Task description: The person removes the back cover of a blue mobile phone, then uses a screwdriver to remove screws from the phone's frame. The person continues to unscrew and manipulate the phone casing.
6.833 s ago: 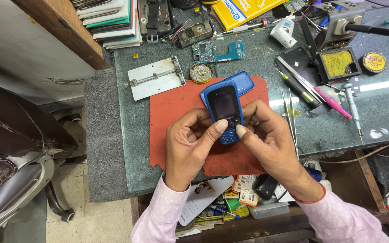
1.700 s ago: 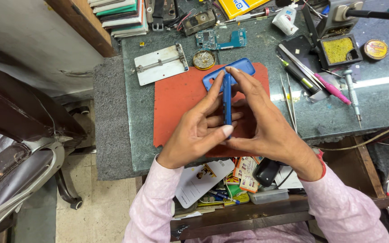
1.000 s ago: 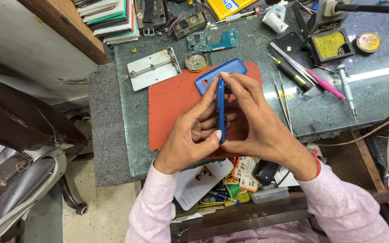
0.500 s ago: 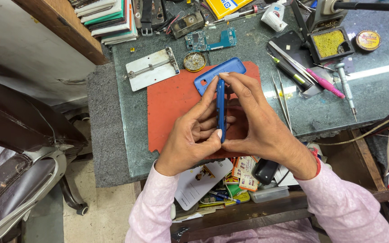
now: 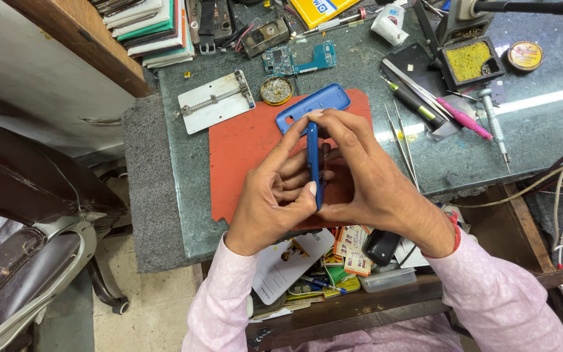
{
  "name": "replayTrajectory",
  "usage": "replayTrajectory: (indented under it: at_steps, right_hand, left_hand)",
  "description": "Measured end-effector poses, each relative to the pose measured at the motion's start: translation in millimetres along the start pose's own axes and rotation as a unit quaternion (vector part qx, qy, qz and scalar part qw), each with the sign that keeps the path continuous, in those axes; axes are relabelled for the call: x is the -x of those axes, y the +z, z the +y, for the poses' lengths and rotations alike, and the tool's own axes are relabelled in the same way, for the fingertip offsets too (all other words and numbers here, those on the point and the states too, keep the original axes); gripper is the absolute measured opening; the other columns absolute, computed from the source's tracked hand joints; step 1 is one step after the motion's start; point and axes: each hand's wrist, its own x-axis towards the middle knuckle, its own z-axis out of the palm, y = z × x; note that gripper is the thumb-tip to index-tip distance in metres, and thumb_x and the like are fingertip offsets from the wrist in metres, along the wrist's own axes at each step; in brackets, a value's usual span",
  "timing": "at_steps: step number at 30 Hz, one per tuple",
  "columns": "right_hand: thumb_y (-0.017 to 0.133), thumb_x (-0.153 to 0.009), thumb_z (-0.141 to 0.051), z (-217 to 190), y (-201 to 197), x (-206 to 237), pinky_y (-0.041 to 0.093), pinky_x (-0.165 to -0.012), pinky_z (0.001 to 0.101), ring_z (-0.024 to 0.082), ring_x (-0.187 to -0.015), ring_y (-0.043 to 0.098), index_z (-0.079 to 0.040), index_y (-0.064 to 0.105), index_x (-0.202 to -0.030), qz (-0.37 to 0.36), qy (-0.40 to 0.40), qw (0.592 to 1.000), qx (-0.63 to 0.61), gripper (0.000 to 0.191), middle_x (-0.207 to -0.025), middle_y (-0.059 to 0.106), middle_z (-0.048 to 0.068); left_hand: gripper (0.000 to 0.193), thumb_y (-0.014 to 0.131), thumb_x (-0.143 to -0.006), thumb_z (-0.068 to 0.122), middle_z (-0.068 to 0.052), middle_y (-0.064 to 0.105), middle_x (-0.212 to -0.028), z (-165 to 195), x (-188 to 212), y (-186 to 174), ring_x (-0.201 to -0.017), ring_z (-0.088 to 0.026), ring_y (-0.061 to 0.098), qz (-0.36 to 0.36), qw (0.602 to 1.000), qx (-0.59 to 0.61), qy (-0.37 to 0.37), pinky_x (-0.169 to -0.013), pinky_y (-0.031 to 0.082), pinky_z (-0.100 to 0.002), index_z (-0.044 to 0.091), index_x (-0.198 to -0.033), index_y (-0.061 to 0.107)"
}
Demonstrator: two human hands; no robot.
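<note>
Both hands grip a small blue mobile phone [image 5: 314, 163] turned edge-on above a red work mat [image 5: 245, 153]. My left hand [image 5: 275, 195] holds its left side, thumb near the lower end and a finger along the top. My right hand [image 5: 369, 179] clasps the right side, fingertips at the phone's upper end. A separate blue back cover [image 5: 312, 107] lies flat on the mat just beyond the hands.
On the green stone bench lie a metal holder plate [image 5: 216, 101], a round brass tin [image 5: 276, 90], a circuit board [image 5: 298, 58], tweezers [image 5: 402, 140], a pink-handled tool [image 5: 461, 117] and a soldering sponge tray [image 5: 467, 62]. Books [image 5: 151, 29] stack at the back left. An open drawer [image 5: 333, 267] holds clutter.
The phone faced me with its screen up at first; now it is turned on edge between both hands. Over the last second the hands barely shifted.
</note>
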Motion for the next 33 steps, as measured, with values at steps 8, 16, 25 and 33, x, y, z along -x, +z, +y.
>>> replayTrajectory:
  at_steps: [8,16,25,33]
  right_hand:
    - [0.096,-0.063,-0.015,-0.6,-2.5,0.0,0.051,-0.111,0.0432,0.037,-0.14,0.049,-0.006,0.03,-0.155,-0.006,-0.019,1.0,0.015,0.113,-0.151,0.039,0.018]
    - [0.095,-0.063,-0.015,-1.9,-4.4,0.2,0.054,-0.107,0.0403,0.036,-0.134,0.054,-0.006,0.029,-0.156,-0.017,-0.022,1.0,0.011,0.114,-0.149,0.04,0.018]
    - [0.092,-0.06,-0.006,-6.8,-3.3,0.4,0.053,-0.104,0.0382,0.035,-0.129,0.058,-0.006,0.028,-0.157,-0.035,-0.022,0.999,0.0,0.116,-0.15,0.04,0.016]
    - [0.092,-0.059,-0.004,-8.8,-6.0,-1.9,0.051,-0.105,0.0382,0.035,-0.13,0.058,-0.008,0.028,-0.157,-0.045,-0.022,0.999,-0.015,0.117,-0.151,0.039,0.016]
  left_hand:
    - [0.078,0.057,-0.094,-0.005,-0.021,0.064,-0.142,1.8,-0.2,1.0,-0.125,-0.027,0.069,0.012,1.0,-0.014,-0.009,-0.103,0.061,-0.036,0.008,-0.161,0.021]
    - [0.07,0.058,-0.096,0.001,-0.023,0.065,-0.14,3.6,-0.1,-0.8,-0.125,-0.028,0.069,0.006,1.0,-0.014,-0.014,-0.103,0.06,-0.037,0.007,-0.157,0.024]
    - [0.054,0.055,-0.102,0.001,-0.016,0.076,-0.113,-3.6,0.2,-5.7,-0.095,-0.013,0.072,0.049,0.998,-0.043,-0.019,-0.076,0.058,-0.022,0.004,-0.152,0.033]
    - [0.052,0.056,-0.098,0.0,-0.018,0.071,-0.122,-1.2,-0.6,-3.6,-0.109,-0.017,0.073,0.054,0.998,0.015,0.0,-0.087,0.063,-0.027,0.004,-0.144,0.033]
